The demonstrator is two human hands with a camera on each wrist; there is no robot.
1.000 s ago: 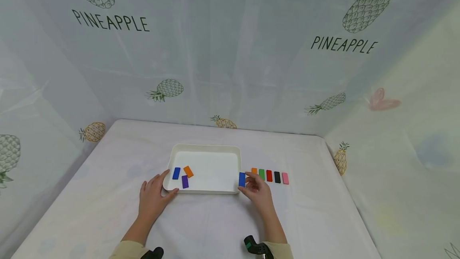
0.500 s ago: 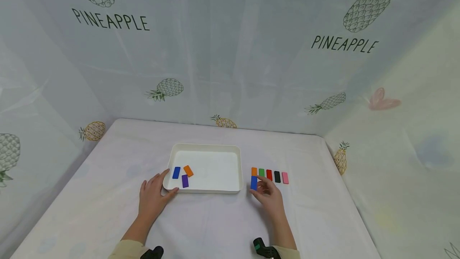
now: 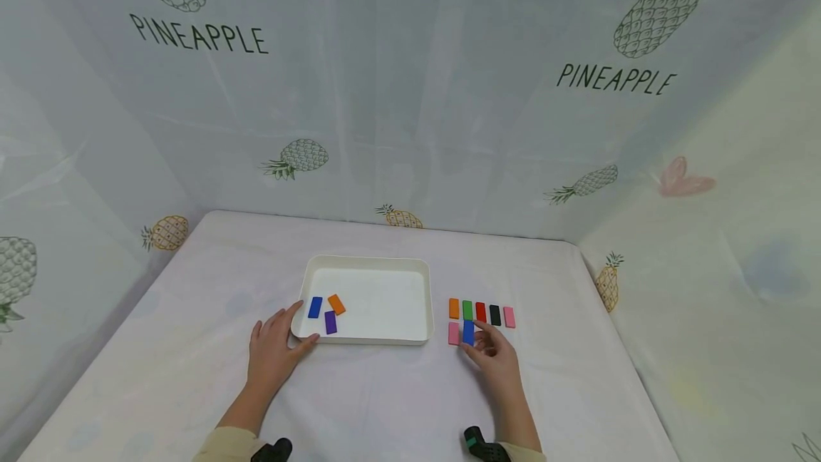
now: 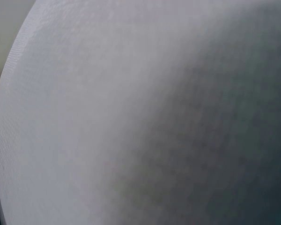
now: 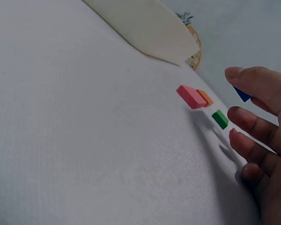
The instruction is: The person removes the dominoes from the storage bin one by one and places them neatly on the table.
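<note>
In the head view my right hand [image 3: 497, 362] pinches a blue block [image 3: 468, 333] between thumb and fingertips, just right of a pink block [image 3: 453, 334]. The right wrist view shows only a corner of the blue block [image 5: 242, 93] behind the thumb; from there it appears raised off the table. My left hand [image 3: 274, 351] rests at the near left corner of a white tray [image 3: 385, 341], fingers along its left side and thumb at the front rim. Inside the tray lie a blue block [image 3: 315, 307], an orange block [image 3: 336, 304] and a purple block [image 3: 330, 322].
Behind the right hand a row holds orange [image 3: 454, 309], green [image 3: 467, 310], red [image 3: 481, 312], black [image 3: 495, 315] and pink [image 3: 509, 317] blocks. A white cloth covers the table [image 3: 385, 405]. Printed curtains [image 3: 410, 91] stand behind and beside it. The left wrist view is mostly blurred.
My right hand has carried the blue block rightward from the tray's right edge, past the orange block's column, uncovering the pink block in front. The left hand and tray stay put.
</note>
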